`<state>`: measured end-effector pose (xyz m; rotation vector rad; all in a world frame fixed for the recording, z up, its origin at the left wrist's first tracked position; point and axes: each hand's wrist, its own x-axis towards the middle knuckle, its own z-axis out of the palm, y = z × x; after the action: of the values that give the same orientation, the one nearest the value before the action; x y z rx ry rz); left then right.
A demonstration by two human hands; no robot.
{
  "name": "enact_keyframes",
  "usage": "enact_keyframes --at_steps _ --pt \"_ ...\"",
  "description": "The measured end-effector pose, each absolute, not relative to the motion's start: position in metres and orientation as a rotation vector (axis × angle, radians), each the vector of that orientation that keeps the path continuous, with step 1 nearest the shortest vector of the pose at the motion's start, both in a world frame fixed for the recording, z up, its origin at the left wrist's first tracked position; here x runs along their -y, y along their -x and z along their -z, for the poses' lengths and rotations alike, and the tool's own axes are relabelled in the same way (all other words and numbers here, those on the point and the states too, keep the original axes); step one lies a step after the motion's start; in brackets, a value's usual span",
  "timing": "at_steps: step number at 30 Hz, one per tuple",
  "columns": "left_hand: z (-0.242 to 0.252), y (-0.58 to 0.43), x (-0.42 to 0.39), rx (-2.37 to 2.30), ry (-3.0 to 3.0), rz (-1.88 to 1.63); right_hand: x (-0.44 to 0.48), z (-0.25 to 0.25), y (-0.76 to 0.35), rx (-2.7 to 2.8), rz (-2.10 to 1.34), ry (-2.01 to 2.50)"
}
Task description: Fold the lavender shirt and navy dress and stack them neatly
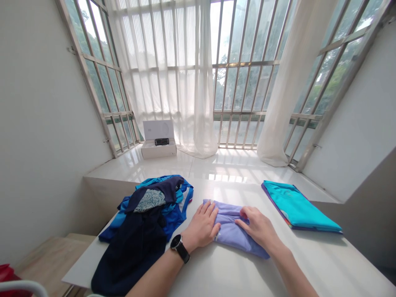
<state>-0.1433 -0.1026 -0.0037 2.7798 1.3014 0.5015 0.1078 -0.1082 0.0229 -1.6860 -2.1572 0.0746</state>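
A folded lavender garment (232,236) lies on the white table (324,264) in front of me. My left hand (202,225) rests flat on its left end, fingers stretched out; a black watch sits on that wrist. My right hand (258,226) presses on the garment's right part, its fingers curled over a fold of the cloth. A heap of unfolded blue and navy clothes (145,218) lies just left of my left hand.
A neat stack of folded clothes with a teal piece on top (298,206) sits at the table's right. Beyond the table, a white open box (158,142) stands on the tiled window ledge below sheer curtains. A red object (6,274) shows at the lower left.
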Motion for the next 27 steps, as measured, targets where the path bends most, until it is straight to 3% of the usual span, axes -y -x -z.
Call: enact_keyframes --at_steps 5,13,27 --pt "0.005 0.141 0.105 -1.317 -2.773 -0.545 0.104 -0.011 -0.089 2.172 0.065 1.452" --pt "-0.005 0.141 0.112 -1.385 -2.723 -0.557 0.104 0.015 -0.077 2.362 -0.137 1.824" --pt "-0.003 0.141 0.113 -1.424 -2.609 -0.483 0.104 0.016 -0.078 2.354 -0.156 1.864"
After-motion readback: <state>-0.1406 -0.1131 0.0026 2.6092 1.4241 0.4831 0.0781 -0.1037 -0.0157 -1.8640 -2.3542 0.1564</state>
